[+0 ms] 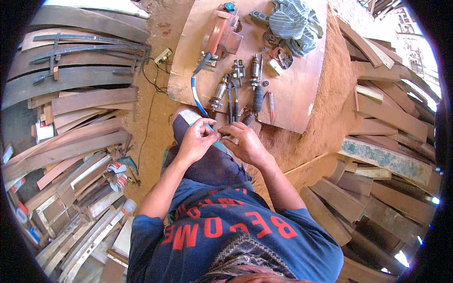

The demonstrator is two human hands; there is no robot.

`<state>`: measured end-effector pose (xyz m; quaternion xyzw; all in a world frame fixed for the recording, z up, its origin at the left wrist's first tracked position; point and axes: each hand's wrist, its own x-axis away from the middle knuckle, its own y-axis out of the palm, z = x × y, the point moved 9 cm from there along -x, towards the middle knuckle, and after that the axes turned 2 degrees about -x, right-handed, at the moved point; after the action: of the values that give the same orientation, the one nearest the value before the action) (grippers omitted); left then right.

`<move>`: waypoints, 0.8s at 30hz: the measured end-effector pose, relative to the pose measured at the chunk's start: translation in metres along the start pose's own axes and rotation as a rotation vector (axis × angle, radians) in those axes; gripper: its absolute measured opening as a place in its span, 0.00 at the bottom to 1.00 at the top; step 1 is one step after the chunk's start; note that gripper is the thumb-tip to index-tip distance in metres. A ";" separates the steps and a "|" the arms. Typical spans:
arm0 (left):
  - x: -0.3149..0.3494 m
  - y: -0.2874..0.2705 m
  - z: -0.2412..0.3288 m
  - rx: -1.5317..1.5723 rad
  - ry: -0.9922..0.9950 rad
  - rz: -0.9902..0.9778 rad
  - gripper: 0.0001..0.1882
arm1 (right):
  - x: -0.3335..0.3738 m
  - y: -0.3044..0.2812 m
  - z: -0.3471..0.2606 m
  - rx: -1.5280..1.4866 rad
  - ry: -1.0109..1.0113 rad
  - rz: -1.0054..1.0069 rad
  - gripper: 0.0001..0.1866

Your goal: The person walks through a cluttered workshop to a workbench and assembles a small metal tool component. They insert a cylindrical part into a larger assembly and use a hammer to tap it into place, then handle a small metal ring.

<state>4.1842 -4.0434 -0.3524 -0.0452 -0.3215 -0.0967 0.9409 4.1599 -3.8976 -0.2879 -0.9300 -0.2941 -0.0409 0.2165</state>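
My left hand [199,139] and my right hand [246,141] meet in front of my lap, fingertips pinched close together. Whatever lies between the fingers is too small and hidden to name. A blue and white cord [196,92] runs from a red-orange power tool body [219,30] down toward my left hand and passes behind it. Just beyond my hands, a pair of pliers [233,104] lies with its handles toward me. Two motor armatures [220,92] [255,70] flank it, and a thin red tool [271,106] rests to the right.
A wooden board [295,101] carries these parts, a striped grey cloth [295,23], a small white box [273,67] and round bearings. Sawdust [330,94] surrounds it. Stacked planks stand left [92,101] and right [387,104]. A power socket [163,56] with dark cords lies left.
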 end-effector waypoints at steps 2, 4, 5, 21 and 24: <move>-0.006 0.009 0.002 -0.012 0.022 -0.043 0.20 | 0.003 -0.008 0.002 0.011 -0.041 0.074 0.17; -0.007 0.017 0.004 -0.049 -0.012 -0.101 0.21 | 0.005 -0.010 0.006 0.041 0.013 0.033 0.16; -0.008 0.021 0.007 -0.069 -0.029 -0.129 0.21 | 0.006 -0.010 0.009 0.054 0.039 0.013 0.15; -0.148 0.009 0.053 -1.027 0.069 0.178 0.29 | 0.023 -0.061 0.042 -0.008 0.170 0.241 0.14; -0.157 0.006 0.042 -1.000 0.014 0.209 0.28 | 0.026 -0.062 0.048 -0.041 0.211 0.248 0.13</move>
<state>4.0388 -4.0072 -0.4157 -0.5213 -0.2235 -0.1444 0.8108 4.1436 -3.8180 -0.3030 -0.9540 -0.1519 -0.1172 0.2305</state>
